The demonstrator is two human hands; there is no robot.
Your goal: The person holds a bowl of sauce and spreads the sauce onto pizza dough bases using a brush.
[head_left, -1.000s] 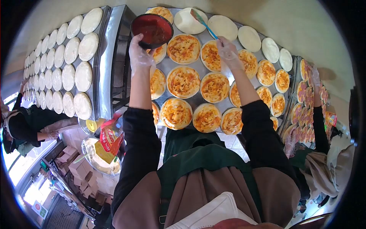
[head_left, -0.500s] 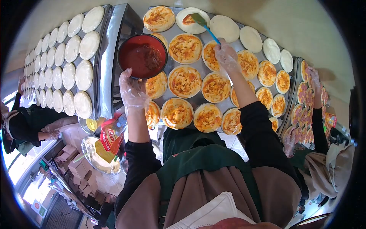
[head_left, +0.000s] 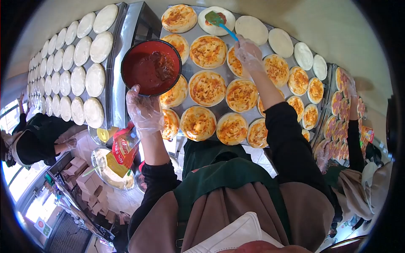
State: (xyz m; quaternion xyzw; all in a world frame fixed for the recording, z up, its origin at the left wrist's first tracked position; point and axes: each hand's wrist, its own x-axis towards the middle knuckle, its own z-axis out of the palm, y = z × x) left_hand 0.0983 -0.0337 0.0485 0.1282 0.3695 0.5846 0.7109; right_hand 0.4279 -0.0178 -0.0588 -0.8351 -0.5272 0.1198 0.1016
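Observation:
My left hand [head_left: 144, 110], in a clear plastic glove, is closed on the near rim of a dark bowl [head_left: 123, 69] with red sauce [head_left: 145, 74] inside. My gloved right hand [head_left: 249, 55] grips the blue handle of a spatula [head_left: 227, 30]. Its green head rests on a pale dough round [head_left: 207, 28] in the far row, over a patch of red sauce. Sauced dough rounds [head_left: 207, 87] lie in rows on the metal tray [head_left: 200, 46] under my hands. Plain rounds [head_left: 251, 29] continue to the right along the far row.
At left, a second metal tray [head_left: 110, 63] carries many plain dough rounds. On the right, a co-worker's gloved hand [head_left: 349, 86] is over topped rounds. Another person [head_left: 36, 145] stands far left. A red packet [head_left: 124, 149] and a pan [head_left: 99, 158] sit below the bowl.
The bowl has moved slightly left and toward me with my left hand. The spatula head has shifted a little over the dough round, and the sauce patch now shows to its right.

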